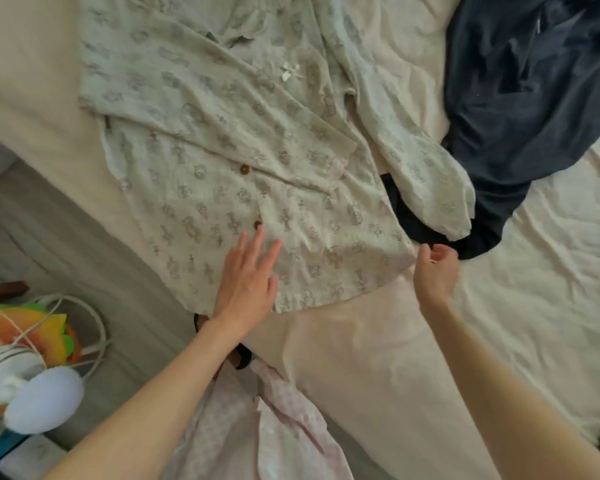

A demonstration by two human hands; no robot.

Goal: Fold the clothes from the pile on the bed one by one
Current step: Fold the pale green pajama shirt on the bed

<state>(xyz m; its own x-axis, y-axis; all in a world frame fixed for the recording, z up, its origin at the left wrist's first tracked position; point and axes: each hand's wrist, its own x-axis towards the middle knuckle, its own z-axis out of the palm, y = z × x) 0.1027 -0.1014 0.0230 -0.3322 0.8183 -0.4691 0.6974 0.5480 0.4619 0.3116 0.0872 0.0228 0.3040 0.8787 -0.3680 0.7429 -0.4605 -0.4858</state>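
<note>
I see my left hand [248, 282] lying flat with straight, spread fingers on the lower front of the printed shirt [222, 150], just below its bottom brown button [257, 224]. The shirt is spread on the bed [534, 289], one sleeve folded across its chest. My right hand [437, 268] sits at the shirt's hem corner with loosely curled fingers; I cannot tell whether it pinches the cloth or only hovers beside it.

Beyond my right hand a dark blue garment [527, 98] lies crumpled, and the shirt's other sleeve [426, 181] drapes over its near edge, so part of it is covered. A strip of dark cloth shows between that sleeve and the shirt's body; which garment it belongs to I cannot make out.

Below my left forearm lies a pale pink patterned cloth [267, 431], cut off at the bottom edge. Left of that arm, off the bed, I see a white round device [44, 400] with looping white cords [94, 320] and something orange and yellow [25, 323], blurred and partly out of frame.
</note>
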